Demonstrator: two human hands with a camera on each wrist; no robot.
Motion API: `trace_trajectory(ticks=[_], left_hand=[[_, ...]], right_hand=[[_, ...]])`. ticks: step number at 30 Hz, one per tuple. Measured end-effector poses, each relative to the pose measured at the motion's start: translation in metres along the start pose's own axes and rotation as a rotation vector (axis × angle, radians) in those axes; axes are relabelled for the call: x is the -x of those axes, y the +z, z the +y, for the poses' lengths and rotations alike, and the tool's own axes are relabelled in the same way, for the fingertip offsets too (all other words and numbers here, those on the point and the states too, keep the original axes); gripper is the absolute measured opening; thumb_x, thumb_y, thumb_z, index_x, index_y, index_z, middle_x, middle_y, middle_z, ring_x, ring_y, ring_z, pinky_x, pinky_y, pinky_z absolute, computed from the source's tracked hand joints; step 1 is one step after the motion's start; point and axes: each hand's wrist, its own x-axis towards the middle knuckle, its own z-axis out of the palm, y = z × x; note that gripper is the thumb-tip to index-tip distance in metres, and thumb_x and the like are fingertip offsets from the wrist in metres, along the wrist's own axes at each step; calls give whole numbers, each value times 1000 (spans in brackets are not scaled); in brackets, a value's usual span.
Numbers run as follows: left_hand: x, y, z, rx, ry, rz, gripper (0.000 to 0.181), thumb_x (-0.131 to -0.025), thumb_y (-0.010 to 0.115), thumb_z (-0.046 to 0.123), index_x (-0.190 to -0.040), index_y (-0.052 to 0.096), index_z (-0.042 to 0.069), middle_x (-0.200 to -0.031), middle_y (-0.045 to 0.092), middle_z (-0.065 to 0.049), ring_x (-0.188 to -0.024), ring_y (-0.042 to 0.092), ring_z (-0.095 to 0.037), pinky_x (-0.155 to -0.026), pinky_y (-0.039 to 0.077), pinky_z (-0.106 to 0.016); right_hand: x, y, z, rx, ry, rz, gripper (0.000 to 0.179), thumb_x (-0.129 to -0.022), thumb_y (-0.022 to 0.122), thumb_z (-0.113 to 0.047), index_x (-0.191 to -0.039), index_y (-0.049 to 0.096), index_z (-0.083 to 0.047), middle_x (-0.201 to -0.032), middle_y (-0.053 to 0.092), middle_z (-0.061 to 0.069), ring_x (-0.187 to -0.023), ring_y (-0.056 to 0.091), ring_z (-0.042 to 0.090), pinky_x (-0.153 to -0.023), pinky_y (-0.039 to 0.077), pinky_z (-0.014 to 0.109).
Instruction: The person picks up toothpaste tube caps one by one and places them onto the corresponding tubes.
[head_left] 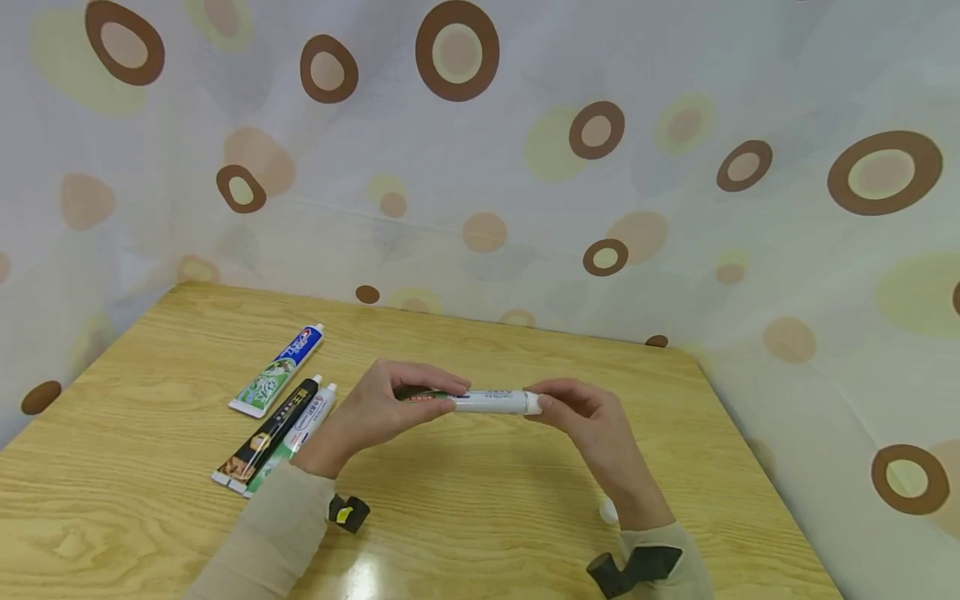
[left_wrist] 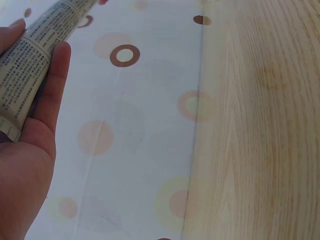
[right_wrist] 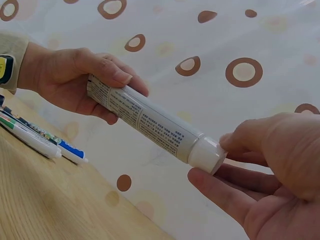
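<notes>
A white toothpaste tube with printed text is held level above the table, between both hands. My left hand grips its flat tail end, thumb on one side and fingers on the other; the left wrist view shows the printed back of the tube. At the other end, my right hand pinches the white cap between thumb and fingers. The cap sits on the tube's end; whether it is turning cannot be told.
Left on the wooden table lie a blue-and-green toothpaste tube, a black one and a white-and-green one. A small white round object lies beside my right wrist, partly hidden. A patterned curtain stands behind the table.
</notes>
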Motion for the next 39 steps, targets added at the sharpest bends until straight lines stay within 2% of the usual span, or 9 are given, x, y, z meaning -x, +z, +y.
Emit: trace_trajectory(ticks=[4,11,16,23,26,29,32,36,39], left_hand=[[1,0,-1,-10,13,-1,20,-90,74,18,-110,78,18,-116,74,1,-85,66,-15,-68,54,-24],[2,1,0,-6,8,-19,21,-90,74,17,-111,77,17,-118,73,0,-94,68,-18,-75,56,-27],[1,-1,0,-2,22,-19,20,-90,73,16,-110,77,16,-119,73,0,-96,68,-19,-76,57,-28],[2,-1,-2,-21,39,-69,18,-91,73,13,-108,78,15,-122,71,-1,-108,67,-15,-83,57,-28],[2,-3,1,-36,17,-123,22,-93,70,16,-114,76,17,-127,69,0,-105,68,-16,-83,58,-30],[2,-6,3,-5,-32,-187,26,-96,67,18,-121,72,17,-131,66,-2,-97,70,-22,-81,58,-33],[3,-8,3,48,-65,-221,29,-97,65,17,-125,70,14,-132,65,-6,-93,71,-28,-83,58,-36],[2,-8,2,66,-74,-215,29,-97,64,15,-125,70,11,-133,65,-8,-100,68,-25,-84,56,-35],[0,-4,2,18,-116,-187,28,-95,67,16,-122,72,12,-129,67,-7,-98,68,-18,-80,56,-30]], right_hand=[[1,0,2,-7,23,-17,33,-97,64,-18,-125,64,0,-120,68,4,-105,69,18,-94,55,31],[0,1,4,23,43,3,31,-97,64,-19,-125,65,-5,-128,64,13,-107,65,16,-93,54,28],[-2,3,1,47,22,23,27,-98,64,-20,-119,67,-4,-120,67,8,-103,65,18,-92,54,31],[0,2,3,16,45,-25,29,-96,66,-17,-121,66,-1,-118,68,8,-101,69,19,-93,56,36],[0,1,4,8,44,-31,30,-96,66,-15,-122,65,0,-120,68,10,-102,68,18,-92,56,36],[-1,1,5,-4,64,-33,30,-95,67,-15,-121,66,0,-118,68,10,-101,68,19,-92,56,35],[-1,2,5,-4,80,-32,30,-95,67,-16,-121,66,-1,-118,68,8,-100,69,19,-92,56,33],[0,3,4,-2,81,-28,32,-96,66,-16,-123,65,1,-118,68,9,-100,69,19,-92,56,32],[-2,5,3,-12,83,-35,33,-96,66,-15,-123,64,3,-119,68,12,-99,70,19,-92,56,35]])
